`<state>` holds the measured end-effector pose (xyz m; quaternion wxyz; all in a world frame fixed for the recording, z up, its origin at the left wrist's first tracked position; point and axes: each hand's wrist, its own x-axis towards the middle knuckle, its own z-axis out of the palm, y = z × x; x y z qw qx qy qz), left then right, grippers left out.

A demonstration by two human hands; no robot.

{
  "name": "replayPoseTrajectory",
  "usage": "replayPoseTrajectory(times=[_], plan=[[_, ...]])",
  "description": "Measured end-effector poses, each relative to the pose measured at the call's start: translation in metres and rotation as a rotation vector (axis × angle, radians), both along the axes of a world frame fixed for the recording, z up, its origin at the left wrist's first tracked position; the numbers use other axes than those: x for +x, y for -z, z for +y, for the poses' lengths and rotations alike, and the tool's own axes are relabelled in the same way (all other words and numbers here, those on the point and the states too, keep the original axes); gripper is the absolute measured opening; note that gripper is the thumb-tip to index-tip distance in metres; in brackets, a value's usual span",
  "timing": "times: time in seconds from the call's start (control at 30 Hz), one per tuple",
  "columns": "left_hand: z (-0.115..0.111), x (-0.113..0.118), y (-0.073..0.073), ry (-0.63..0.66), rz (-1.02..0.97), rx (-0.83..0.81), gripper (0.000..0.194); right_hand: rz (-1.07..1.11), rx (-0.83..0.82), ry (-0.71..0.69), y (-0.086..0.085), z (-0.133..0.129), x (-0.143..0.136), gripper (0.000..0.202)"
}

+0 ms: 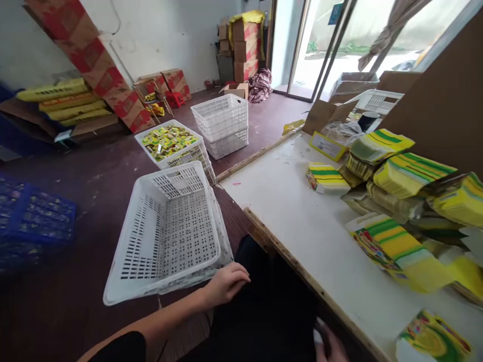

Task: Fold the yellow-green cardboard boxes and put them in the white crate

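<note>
My left hand [228, 282] hangs over my dark-clothed lap, beside the near right corner of a white plastic crate [169, 173]. Its fingers are curled together, and I see nothing in them. Low in the view, my right hand [332, 347] is at the edge of the white worktable [302, 221]. It is cut off and blurred, with something white around a finger. Closest to it on the table is a yellow-green printed carton [433, 339]. Farther up lie flat printed cartons [400, 246] and several stacks of folded yellow cartons [411, 173].
Behind the near crate stands a crate full of small yellow-green packets [169, 143]. Stacked white crates [221, 118] are beyond it, and blue crates [37, 211] are at left. Red-brown boxes [245, 50] are piled by the wall. A wooden strip [287, 251] edges the table.
</note>
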<state>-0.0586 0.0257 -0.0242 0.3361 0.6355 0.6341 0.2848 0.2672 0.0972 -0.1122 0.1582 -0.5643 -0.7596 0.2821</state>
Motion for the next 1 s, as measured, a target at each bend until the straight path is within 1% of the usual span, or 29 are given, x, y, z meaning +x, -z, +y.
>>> replayPoseTrajectory(times=[0.07,0.13,0.17,0.23,0.3,0.33,0.4,0.43,0.5,0.6,0.67,0.73,0.8,0.9,1.0], plan=[[-0.028,-0.022,-0.014,-0.199,0.118,0.046,0.032,0.126,-0.050,-0.095,-0.001,0.014,-0.032,0.028],[-0.061,-0.046,-0.020,-0.407,0.276,-0.004,0.033,0.268,-0.110,-0.267,-0.012,0.026,-0.082,0.033],[-0.079,-0.057,-0.021,-0.479,0.348,-0.071,0.039,0.315,-0.124,-0.380,-0.021,0.030,-0.110,0.033],[-0.114,-0.075,-0.020,-0.534,0.445,-0.256,0.054,0.365,-0.086,-0.583,-0.040,0.031,-0.165,0.035],[-0.143,-0.087,-0.018,-0.522,0.496,-0.456,0.056,0.330,-0.018,-0.781,-0.057,0.024,-0.212,0.046],[-0.153,-0.091,-0.016,-0.533,0.538,-0.522,0.051,0.284,0.014,-0.894,-0.063,0.019,-0.232,0.054],[-0.161,-0.097,-0.012,-0.546,0.628,-0.645,0.032,0.168,0.075,-1.082,-0.067,0.008,-0.262,0.064],[-0.160,-0.099,-0.010,-0.552,0.671,-0.690,0.024,0.098,0.096,-1.158,-0.067,0.004,-0.274,0.065],[-0.152,-0.103,-0.007,-0.552,0.727,-0.743,0.020,-0.049,0.140,-1.237,-0.062,-0.003,-0.291,0.055],[-0.140,-0.107,-0.005,-0.568,0.766,-0.734,0.020,-0.162,0.206,-1.236,-0.053,-0.005,-0.302,0.030],[-0.134,-0.106,-0.005,-0.575,0.786,-0.739,0.023,-0.160,0.243,-1.234,-0.050,0.001,-0.304,0.023],[-0.125,-0.103,-0.004,-0.578,0.798,-0.756,0.025,-0.162,0.287,-1.243,-0.049,0.014,-0.305,0.020],[-0.109,-0.095,-0.002,-0.587,0.794,-0.737,0.028,-0.170,0.345,-1.216,-0.049,0.034,-0.308,0.019],[-0.074,-0.079,0.005,-0.625,0.733,-0.661,0.030,-0.183,0.426,-1.103,-0.046,0.071,-0.315,0.019],[-0.043,-0.066,0.018,-0.708,0.661,-0.629,0.028,-0.182,0.465,-0.991,-0.038,0.099,-0.322,0.025]])
